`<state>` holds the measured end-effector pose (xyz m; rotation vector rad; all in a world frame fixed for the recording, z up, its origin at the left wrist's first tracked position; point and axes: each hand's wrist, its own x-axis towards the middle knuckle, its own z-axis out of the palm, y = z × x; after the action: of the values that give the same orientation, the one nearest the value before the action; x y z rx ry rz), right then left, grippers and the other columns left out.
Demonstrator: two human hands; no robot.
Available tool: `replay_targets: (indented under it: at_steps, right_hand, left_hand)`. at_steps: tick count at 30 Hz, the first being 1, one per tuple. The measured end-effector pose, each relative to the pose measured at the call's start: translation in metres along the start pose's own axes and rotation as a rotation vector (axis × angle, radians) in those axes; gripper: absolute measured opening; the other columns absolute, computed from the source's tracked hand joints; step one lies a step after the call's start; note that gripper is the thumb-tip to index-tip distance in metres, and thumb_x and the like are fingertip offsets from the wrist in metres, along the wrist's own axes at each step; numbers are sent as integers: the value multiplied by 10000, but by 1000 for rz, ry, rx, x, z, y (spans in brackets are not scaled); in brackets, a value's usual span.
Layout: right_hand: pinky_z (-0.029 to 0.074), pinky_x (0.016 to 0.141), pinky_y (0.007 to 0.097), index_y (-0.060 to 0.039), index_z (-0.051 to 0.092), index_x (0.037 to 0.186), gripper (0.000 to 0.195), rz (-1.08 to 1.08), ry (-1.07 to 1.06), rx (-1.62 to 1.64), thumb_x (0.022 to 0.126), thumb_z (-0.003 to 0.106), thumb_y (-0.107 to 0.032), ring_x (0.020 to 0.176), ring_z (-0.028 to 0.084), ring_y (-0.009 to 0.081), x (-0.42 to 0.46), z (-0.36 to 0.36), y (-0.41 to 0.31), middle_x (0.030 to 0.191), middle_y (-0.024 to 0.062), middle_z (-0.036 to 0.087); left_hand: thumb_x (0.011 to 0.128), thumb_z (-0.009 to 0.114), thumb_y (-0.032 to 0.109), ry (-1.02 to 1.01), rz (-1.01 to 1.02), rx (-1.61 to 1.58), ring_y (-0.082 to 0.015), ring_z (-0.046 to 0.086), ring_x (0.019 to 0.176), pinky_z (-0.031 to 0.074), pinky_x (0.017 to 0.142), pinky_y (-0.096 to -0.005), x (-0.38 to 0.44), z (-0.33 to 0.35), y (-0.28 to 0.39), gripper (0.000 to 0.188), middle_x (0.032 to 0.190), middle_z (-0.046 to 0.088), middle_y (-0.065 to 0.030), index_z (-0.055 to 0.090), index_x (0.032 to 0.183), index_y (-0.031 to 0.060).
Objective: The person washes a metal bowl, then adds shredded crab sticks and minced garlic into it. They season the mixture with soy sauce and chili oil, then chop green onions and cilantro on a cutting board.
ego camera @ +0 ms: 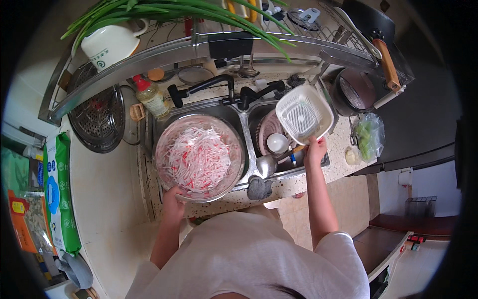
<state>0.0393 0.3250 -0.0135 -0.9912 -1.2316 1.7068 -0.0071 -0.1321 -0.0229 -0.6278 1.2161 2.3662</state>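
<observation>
A large metal bowl (239,164) sits over the left sink basin, full of shredded red and white vegetable (198,157). My left hand (174,200) grips its near rim at the lower left. In my right hand (315,149) is a white plastic colander (304,112), tilted above the right basin and held by its near edge. Beneath and beside it in the basin lie a pinkish strainer basket (264,129), a small white bowl (277,143) and a metal ladle (266,165). The colander hides part of the basin.
Black faucets (214,84) rise behind the basins. A grey cloth (259,187) hangs at the sink's front edge. Detergent (154,99) stands behind the large bowl, and bagged green vegetables (368,136) lie at right. A metal rack (179,44) holding green onions (186,9) spans overhead.
</observation>
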Motion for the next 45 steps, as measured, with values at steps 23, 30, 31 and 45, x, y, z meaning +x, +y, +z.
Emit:
replay_targets:
  at_steps: [23, 30, 31, 45]
  right_hand:
    - [500, 605, 321, -4, 454, 1127, 541, 62, -59, -508, 768, 759, -272, 679, 592, 184, 0, -92, 92, 788, 99, 580]
    - [368, 1035, 412, 68, 314, 1353, 1000, -87, 590, -598, 628, 866, -341, 1206, 460, 368, 57, -226, 75, 1305, 264, 447]
    - [357, 1046, 415, 69, 294, 1365, 1025, -138, 583, -628, 622, 868, -341, 1226, 440, 370, 69, -243, 73, 1325, 265, 428]
    - [292, 1060, 442, -16, 205, 1441, 1119, -442, 440, -814, 567, 872, -223, 1249, 401, 367, 186, -285, 36, 1356, 217, 406]
  left_hand:
    - [594, 507, 55, 23, 110, 186, -301, 530, 1080, 485, 906, -440, 2, -36, 22, 574, 1186, 527, -138, 512, 1161, -32]
    - [591, 506, 63, -139, -17, 135, -294, 547, 1042, 495, 877, -430, -4, -3, 13, 501, 1108, 559, -130, 541, 1082, -32]
    - [595, 505, 67, -71, 17, 210, -292, 551, 1032, 496, 872, -429, -6, 5, 10, 478, 1092, 565, -126, 548, 1062, -27]
    - [655, 484, 122, -205, -111, 294, -291, 532, 1131, 411, 1004, -438, -61, 141, -85, 530, 1175, 580, -120, 518, 1170, -3]
